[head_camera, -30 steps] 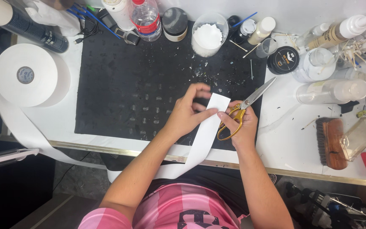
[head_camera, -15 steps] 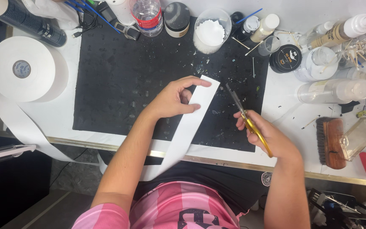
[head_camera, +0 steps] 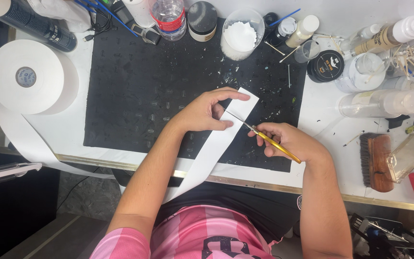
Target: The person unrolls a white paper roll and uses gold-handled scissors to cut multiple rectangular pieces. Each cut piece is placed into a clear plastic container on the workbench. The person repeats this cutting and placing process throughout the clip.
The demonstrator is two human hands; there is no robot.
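Left hand point(head_camera: 202, 112) pinches the white paper strip point(head_camera: 216, 144) over the black mat point(head_camera: 135, 96); right hand point(head_camera: 288, 141) grips yellow-handled scissors point(head_camera: 259, 135), blades across the strip.

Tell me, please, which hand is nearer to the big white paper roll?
The left hand. It holds the white strip over the black mat, on the paper roll's side; the right hand, gripping scissors, sits farther away.
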